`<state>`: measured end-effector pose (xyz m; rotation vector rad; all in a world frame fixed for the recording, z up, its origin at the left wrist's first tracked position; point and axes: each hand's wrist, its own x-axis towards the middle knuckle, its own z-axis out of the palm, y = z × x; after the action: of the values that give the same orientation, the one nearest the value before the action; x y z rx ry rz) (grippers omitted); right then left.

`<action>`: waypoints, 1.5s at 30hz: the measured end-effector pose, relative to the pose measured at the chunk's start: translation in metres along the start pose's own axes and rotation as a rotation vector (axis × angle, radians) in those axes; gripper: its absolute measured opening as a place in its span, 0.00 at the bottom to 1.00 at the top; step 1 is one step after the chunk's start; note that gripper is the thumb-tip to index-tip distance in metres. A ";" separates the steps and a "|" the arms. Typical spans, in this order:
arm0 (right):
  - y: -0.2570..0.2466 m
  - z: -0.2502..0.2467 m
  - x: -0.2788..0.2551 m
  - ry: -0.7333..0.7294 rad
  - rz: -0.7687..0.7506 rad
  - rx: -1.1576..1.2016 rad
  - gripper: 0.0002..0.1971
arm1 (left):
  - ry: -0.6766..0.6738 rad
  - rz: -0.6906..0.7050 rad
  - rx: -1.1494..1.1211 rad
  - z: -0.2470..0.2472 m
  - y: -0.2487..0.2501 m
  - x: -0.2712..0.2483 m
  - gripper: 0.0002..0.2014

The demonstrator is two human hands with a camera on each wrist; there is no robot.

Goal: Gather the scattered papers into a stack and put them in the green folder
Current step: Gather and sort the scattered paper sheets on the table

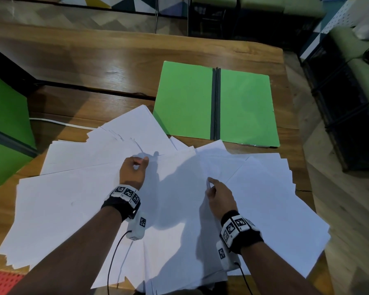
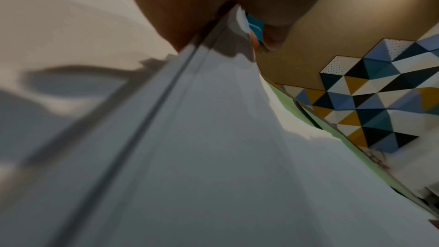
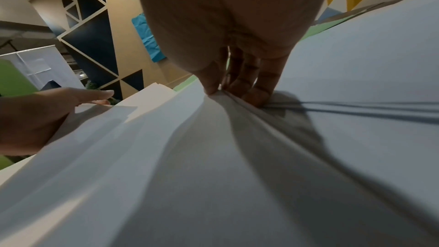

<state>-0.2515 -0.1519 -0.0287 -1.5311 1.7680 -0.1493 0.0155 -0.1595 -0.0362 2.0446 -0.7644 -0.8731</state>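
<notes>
Several white papers (image 1: 73, 199) lie fanned across the near half of the wooden table (image 1: 94, 60). The green folder (image 1: 185, 99) lies open and flat beyond them at the right, its dark spine (image 1: 215, 103) upright in the head view; the fan's far edge overlaps its near left corner. My left hand (image 1: 140, 161) is over the middle of the fan, fingers curled, pinching a sheet's edge (image 2: 237, 16). My right hand (image 1: 209, 183) pinches the edges of a few sheets (image 3: 221, 91) between thumb and fingers, lifting them slightly.
A green panel (image 1: 2, 124) stands off the table's left side, with a white cable (image 1: 51, 121) beside it. Dark crates (image 1: 349, 116) stand past the right table edge. A red perforated surface (image 1: 0, 282) shows at the bottom left.
</notes>
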 end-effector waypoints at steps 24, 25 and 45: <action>-0.048 0.006 0.019 0.044 -0.152 -0.027 0.36 | -0.234 0.124 0.305 -0.006 0.011 -0.011 0.15; -0.049 0.005 0.019 0.043 -0.178 -0.009 0.36 | -0.241 0.106 0.299 -0.007 0.011 -0.012 0.16; 0.153 -0.139 0.031 0.020 0.295 -0.330 0.51 | -0.231 -0.371 0.075 -0.007 -0.044 -0.074 0.22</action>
<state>-0.4568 -0.1924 -0.0314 -1.4687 2.0880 0.2875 -0.0127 -0.0781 -0.0458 2.2162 -0.5500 -1.3251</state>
